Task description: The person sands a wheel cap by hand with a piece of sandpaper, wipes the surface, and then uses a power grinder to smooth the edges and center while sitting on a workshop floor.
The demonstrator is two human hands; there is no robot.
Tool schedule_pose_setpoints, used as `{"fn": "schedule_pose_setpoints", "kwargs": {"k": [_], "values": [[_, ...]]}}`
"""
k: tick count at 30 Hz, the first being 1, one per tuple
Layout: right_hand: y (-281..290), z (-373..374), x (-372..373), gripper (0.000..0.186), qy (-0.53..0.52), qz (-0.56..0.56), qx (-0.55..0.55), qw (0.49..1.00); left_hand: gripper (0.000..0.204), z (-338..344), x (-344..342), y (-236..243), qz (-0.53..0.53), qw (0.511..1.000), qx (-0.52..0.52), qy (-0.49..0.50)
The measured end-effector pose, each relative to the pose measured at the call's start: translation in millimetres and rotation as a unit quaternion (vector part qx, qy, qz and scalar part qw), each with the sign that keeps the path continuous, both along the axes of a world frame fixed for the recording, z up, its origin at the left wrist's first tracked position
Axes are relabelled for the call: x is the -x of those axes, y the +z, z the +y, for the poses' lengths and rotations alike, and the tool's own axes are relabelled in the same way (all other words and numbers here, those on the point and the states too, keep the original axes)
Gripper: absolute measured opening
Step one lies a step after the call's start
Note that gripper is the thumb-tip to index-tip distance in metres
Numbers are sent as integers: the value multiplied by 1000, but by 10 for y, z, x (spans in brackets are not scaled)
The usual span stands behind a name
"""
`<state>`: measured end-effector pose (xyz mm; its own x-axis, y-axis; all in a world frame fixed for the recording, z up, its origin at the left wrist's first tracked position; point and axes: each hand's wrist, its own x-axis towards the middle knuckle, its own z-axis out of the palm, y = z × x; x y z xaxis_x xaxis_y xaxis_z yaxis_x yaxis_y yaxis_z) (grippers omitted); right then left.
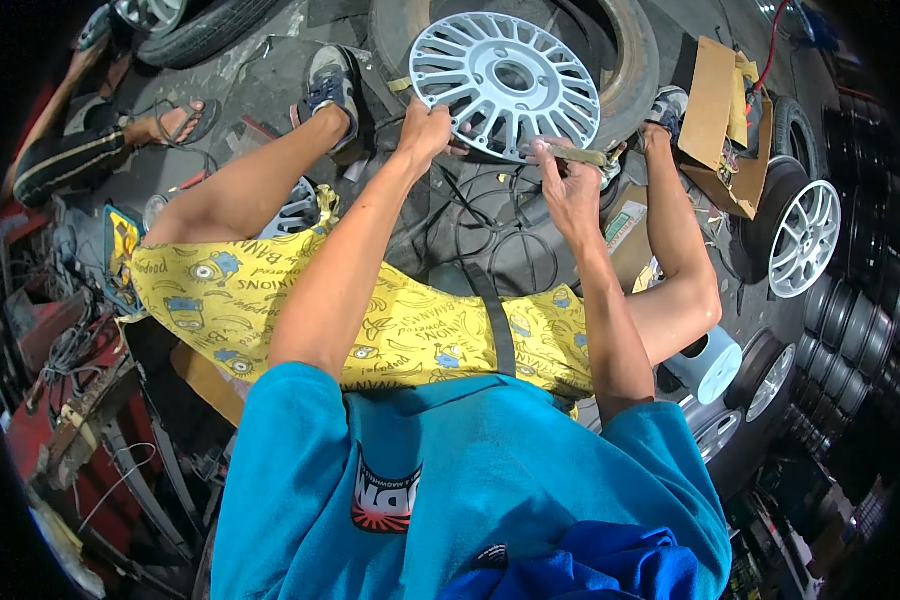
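Note:
A pale grey wheel face (511, 78) with many thin spokes and a round centre hole is tilted above a tire, toward the top of the view. My left hand (427, 132) is closed on its near left rim, with some fingertips hidden beneath. Near the lower right rim, my right hand (570, 185) pinches a flat, grey-tan strip (578, 154), whose exact kind I cannot make out. The strip's left end is close to the wheel face; whether they touch is unclear.
The large tire (642, 70) lies between my feet. An open cardboard box (708, 120) stands at right, near a white spoked wheel (804, 238) and a light blue container (708, 368). Black cables (500, 235) loop on the floor. Another person's sandaled foot (178, 123) is at upper left.

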<state>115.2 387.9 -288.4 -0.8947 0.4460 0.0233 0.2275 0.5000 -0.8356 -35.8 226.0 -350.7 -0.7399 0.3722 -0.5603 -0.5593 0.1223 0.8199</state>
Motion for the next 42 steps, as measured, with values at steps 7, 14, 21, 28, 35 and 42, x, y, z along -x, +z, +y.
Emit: {"fn": "schedule_pose_setpoints", "kwargs": {"k": [7, 14, 21, 28, 35, 42], "values": [[142, -51, 82, 20, 67, 32, -60, 995, 30, 4, -7, -53, -11, 1000, 5, 11], [90, 99, 160, 19, 112, 2, -56, 992, 34, 23, -22, 63, 12, 1000, 13, -6], [313, -7, 252, 19, 123, -108, -157, 974, 35, -11, -40, 56, 6, 1000, 20, -1], [88, 24, 140, 21, 55, 9, -44, 998, 36, 5, -47, 119, -12, 1000, 11, 3], [174, 182, 145, 19, 114, -33, -37, 992, 33, 11, -45, 37, 0, 1000, 4, 17], [212, 287, 229, 18, 226, -44, -25, 973, 32, -10, -45, 55, 23, 1000, -3, -5]]}}
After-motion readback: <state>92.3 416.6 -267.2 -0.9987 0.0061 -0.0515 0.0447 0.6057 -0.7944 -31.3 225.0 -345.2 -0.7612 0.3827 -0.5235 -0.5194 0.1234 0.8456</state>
